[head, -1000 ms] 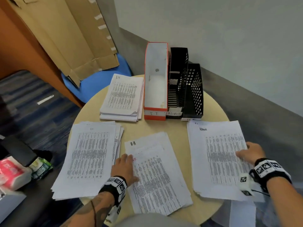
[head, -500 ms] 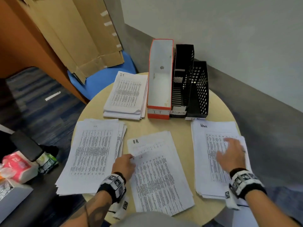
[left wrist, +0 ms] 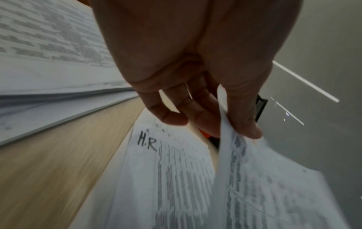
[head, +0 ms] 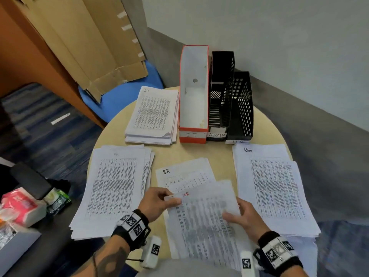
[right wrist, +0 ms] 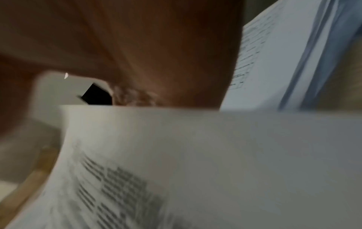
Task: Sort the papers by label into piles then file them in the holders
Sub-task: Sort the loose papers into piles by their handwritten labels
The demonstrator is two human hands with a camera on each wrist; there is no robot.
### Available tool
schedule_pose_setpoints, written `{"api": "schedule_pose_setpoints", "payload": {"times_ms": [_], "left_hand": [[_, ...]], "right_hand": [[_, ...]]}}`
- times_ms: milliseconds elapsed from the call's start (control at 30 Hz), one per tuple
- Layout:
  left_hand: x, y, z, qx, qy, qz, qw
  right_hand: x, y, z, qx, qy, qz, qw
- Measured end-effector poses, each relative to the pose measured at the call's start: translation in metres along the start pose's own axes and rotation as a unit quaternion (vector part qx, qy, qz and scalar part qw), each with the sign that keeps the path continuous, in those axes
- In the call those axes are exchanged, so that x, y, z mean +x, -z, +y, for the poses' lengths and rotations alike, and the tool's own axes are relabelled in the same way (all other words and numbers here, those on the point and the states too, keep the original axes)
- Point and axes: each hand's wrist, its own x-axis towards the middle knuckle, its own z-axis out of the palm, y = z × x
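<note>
A loose sheet marked H-R in red [head: 201, 216] is raised and blurred over the middle pile [head: 185, 172] on the round table [head: 217, 154]. My left hand [head: 171, 198] pinches its top left corner between thumb and fingers [left wrist: 245, 124]. My right hand [head: 229, 215] holds its right edge, fingers lying on top. The sheet [right wrist: 195, 155] hides those fingers in the right wrist view. Under it lies a sheet labelled H.R [left wrist: 149, 142]. The HR pile [head: 115, 186], the IT pile [head: 153, 116] and the Admin pile [head: 273, 188] lie around. Holders stand behind: IT [head: 193, 92], ADMIN [head: 220, 96], a mesh one [head: 242, 104].
Flattened cardboard [head: 89, 47] leans over a blue chair [head: 123, 94] at the back left. A pink packet [head: 18, 204] and a green packet [head: 58, 200] sit on a low surface to the left. The grey wall [head: 259, 27] runs behind the holders.
My right hand left the Admin pile and came left to the middle pile. My left hand picked up the top sheet's corner, and the sheet now hangs between both hands.
</note>
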Motion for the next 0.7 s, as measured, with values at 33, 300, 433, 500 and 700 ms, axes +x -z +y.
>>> {"api": "schedule_pose_setpoints", "payload": {"times_ms": [33, 300, 433, 500, 700], "left_hand": [[0.001, -0.005, -0.002, 0.02, 0.01, -0.007, 1.0], [0.027, -0.013, -0.045, 0.322, 0.07, 0.041, 0.943], [0.035, -0.017, -0.046, 0.38, 0.056, 0.036, 0.923], [0.039, -0.016, -0.042, 0.385, 0.076, 0.033, 0.919], [0.04, -0.001, -0.037, 0.228, 0.052, 0.043, 0.971]], "right_hand": [[-0.001, -0.001, 0.001, -0.054, -0.011, 0.038, 0.998], [-0.011, 0.056, 0.013, -0.205, -0.064, 0.25, 0.944], [-0.013, 0.072, 0.01, -0.212, -0.058, 0.24, 0.946], [-0.013, 0.074, 0.009, -0.197, -0.057, 0.234, 0.95], [-0.01, 0.062, 0.0, -0.159, -0.058, 0.155, 0.973]]}}
